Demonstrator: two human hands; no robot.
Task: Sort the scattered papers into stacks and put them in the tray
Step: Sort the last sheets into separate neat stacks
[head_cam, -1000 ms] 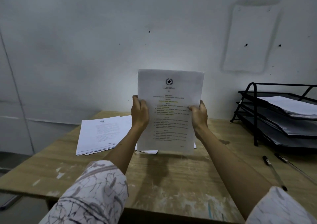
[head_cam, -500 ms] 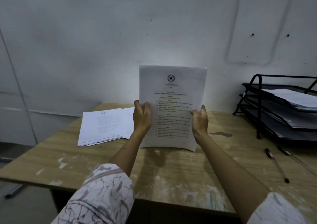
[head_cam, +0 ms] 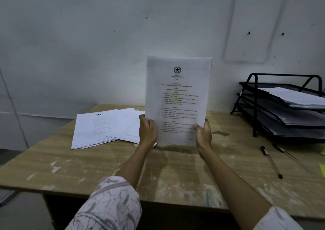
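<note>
I hold a stack of printed papers (head_cam: 178, 96) upright in front of me, its bottom edge at or just above the wooden table (head_cam: 105, 163). My left hand (head_cam: 147, 130) grips its lower left edge and my right hand (head_cam: 203, 133) grips its lower right edge. The top sheet has a star emblem and yellow highlighted lines. More white papers (head_cam: 98, 128) lie fanned out on the table to the left. A black three-tier tray (head_cam: 260, 106) stands at the right, with papers in its tiers.
Two pens (head_cam: 271, 162) lie on the table in front of the tray. Yellow-green sticky notes (head_cam: 322, 168) show at the right edge. A pale wall rises right behind the table. The table's front edge is near my sleeves.
My hands slid down from the stack's middle to its lower edges. The stack now stands lower, close to the tabletop.
</note>
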